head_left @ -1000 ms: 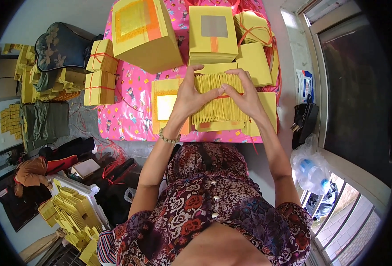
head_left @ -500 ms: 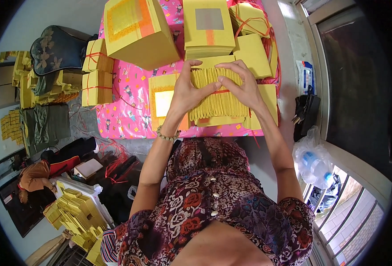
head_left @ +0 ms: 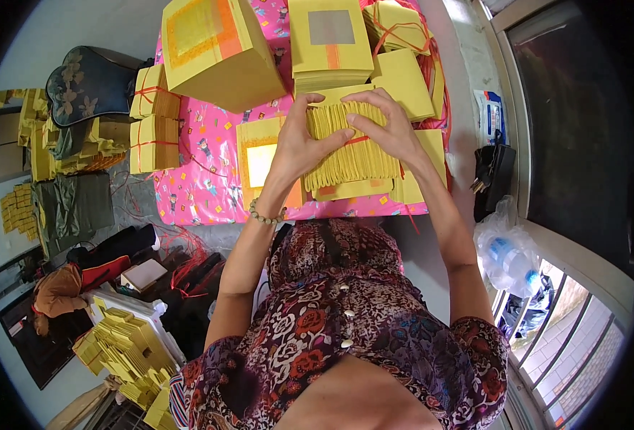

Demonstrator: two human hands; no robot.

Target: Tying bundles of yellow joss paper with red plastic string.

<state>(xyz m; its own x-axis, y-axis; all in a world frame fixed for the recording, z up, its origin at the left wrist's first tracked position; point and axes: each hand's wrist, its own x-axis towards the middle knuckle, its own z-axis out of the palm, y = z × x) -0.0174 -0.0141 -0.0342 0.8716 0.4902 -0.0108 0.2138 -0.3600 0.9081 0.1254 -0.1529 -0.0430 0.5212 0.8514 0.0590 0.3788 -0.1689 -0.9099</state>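
Just above the centre of the frame, the left hand [head_left: 297, 147] and right hand [head_left: 392, 132] grip opposite sides of a yellow paper bundle [head_left: 338, 166], thumbs on top. Taller paper stacks [head_left: 223, 82] stand on a pink tablecloth [head_left: 206, 183] at upper centre; a dark cushion [head_left: 87, 89] occupies the upper left, a bagged bottle [head_left: 509, 258] the right.

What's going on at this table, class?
A person's left hand and right hand hold a bundle of folded yellow paper from either side, thumbs toward each other on top. A red strip crosses the bundle. Around it, more yellow paper stacks stand on a pink patterned tablecloth.
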